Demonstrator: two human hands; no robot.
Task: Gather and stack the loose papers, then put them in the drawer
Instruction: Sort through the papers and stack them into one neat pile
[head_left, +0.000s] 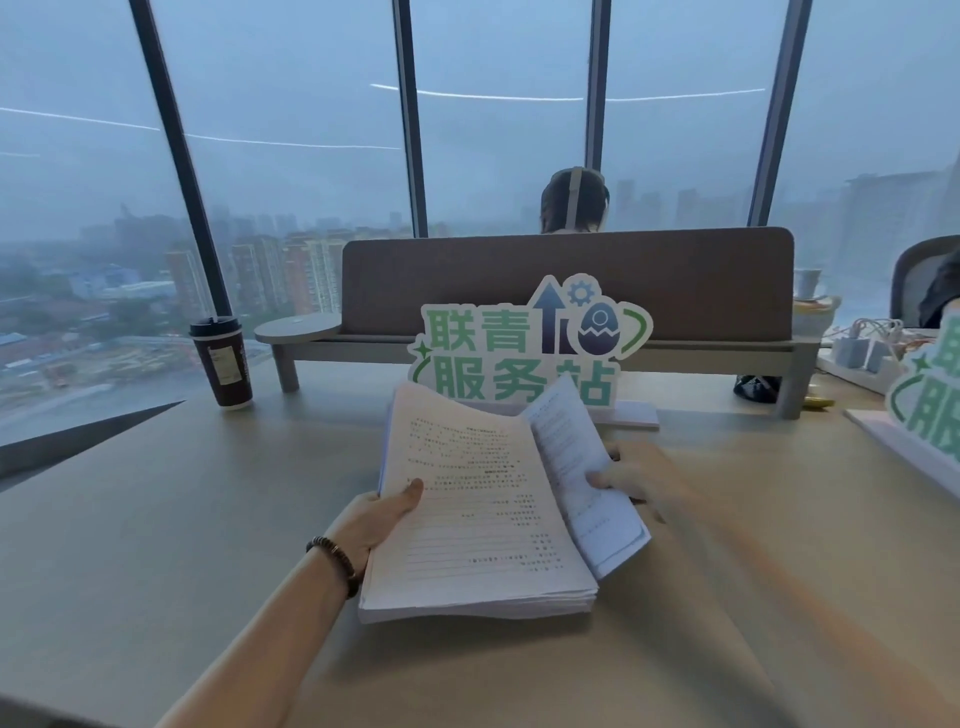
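A thick stack of printed papers (478, 519) is held above the light wooden desk (182, 519), in the middle of the view. My left hand (382, 517) grips the stack's left edge, thumb on the top sheet. My right hand (631, 475) holds a thinner bundle of sheets (582, 467), tilted up against the stack's right side. No drawer is in view.
A green cut-out sign (530, 348) stands just behind the papers. A dark paper cup (221, 361) sits at the back left, near the window. A brown desk divider (566, 283) with a person behind it closes the far side. Another sign (930, 415) and cables are at the right.
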